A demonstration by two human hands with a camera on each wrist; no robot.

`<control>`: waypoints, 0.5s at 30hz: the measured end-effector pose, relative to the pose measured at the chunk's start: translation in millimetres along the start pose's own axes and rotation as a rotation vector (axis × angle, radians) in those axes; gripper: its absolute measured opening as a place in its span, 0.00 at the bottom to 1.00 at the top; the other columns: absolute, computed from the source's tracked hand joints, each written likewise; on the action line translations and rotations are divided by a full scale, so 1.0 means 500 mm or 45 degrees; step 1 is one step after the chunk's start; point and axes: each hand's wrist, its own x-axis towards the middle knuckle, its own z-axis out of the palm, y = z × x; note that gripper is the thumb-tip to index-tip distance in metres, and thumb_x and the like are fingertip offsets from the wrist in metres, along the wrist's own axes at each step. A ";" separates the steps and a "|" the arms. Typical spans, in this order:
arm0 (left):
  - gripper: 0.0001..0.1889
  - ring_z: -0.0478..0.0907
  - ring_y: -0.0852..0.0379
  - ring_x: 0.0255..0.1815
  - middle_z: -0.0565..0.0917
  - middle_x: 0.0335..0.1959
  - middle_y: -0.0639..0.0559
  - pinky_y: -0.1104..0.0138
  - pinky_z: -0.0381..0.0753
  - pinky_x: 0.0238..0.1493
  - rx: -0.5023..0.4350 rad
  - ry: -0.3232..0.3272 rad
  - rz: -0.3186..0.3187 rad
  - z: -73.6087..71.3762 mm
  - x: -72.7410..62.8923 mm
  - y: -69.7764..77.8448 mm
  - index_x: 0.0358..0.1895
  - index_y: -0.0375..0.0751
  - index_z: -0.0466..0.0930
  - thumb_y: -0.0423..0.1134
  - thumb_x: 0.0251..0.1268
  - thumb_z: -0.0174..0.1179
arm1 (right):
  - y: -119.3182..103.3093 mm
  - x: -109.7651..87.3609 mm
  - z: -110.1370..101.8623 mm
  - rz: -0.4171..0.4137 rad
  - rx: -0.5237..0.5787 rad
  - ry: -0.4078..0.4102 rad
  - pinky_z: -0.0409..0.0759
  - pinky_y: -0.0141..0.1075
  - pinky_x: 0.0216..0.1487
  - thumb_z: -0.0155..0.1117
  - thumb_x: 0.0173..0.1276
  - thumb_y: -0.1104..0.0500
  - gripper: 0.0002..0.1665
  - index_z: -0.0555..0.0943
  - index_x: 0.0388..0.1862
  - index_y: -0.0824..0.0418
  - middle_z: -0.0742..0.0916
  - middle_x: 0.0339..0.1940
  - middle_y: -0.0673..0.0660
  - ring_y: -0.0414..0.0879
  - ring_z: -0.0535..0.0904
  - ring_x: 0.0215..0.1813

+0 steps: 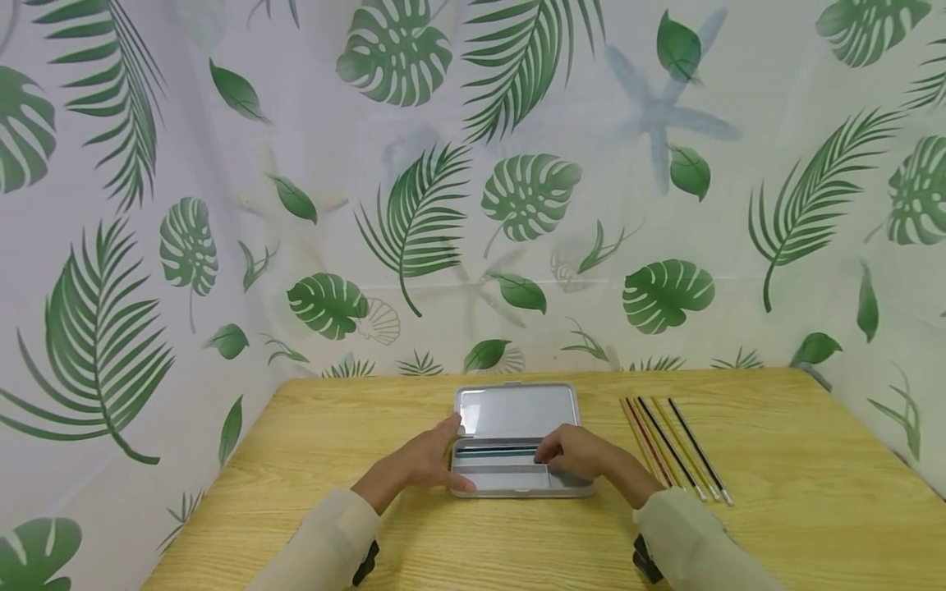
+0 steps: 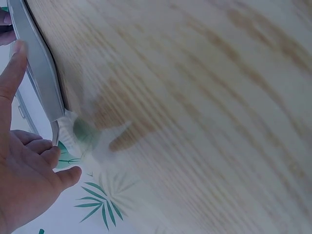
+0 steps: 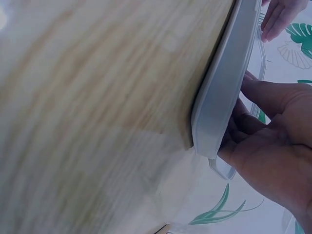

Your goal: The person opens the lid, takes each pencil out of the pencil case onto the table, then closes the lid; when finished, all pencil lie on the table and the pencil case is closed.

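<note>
A white metal pencil case (image 1: 491, 493) lies on the table with its lid (image 1: 517, 410) raised at the back. A dark pencil (image 1: 491, 451) lies lengthwise in its rear compartment. My left hand (image 1: 424, 460) rests at the case's left end, thumb on the front edge, fingers toward the hinge. In the left wrist view the thumb (image 2: 17, 58) reaches along the grey side wall. My right hand (image 1: 580, 451) reaches into the right part of the case, its curled fingertips pinching the pencil's right end. The right wrist view hides these fingertips behind the case wall.
Several pencils (image 1: 668, 443), red, black and yellowish, lie side by side to the right of the case. The wood-grain table (image 1: 355, 410) backs onto a leaf-printed curtain (image 1: 443, 205). The case's front compartments (image 1: 502, 478) show a divider.
</note>
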 end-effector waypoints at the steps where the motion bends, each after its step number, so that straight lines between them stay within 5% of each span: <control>1: 0.63 0.49 0.44 0.77 0.49 0.77 0.40 0.54 0.54 0.75 0.000 0.000 -0.002 0.001 0.001 -0.001 0.75 0.34 0.41 0.58 0.43 0.72 | -0.001 0.000 0.000 0.009 0.006 -0.001 0.75 0.27 0.34 0.58 0.62 0.71 0.09 0.84 0.38 0.67 0.86 0.32 0.56 0.37 0.74 0.33; 15: 0.62 0.49 0.45 0.77 0.49 0.77 0.41 0.54 0.54 0.76 0.000 -0.004 -0.023 0.000 -0.001 0.000 0.76 0.35 0.41 0.59 0.43 0.72 | -0.002 0.007 0.005 0.072 0.080 0.075 0.74 0.29 0.33 0.61 0.56 0.76 0.09 0.83 0.31 0.65 0.83 0.27 0.53 0.39 0.73 0.32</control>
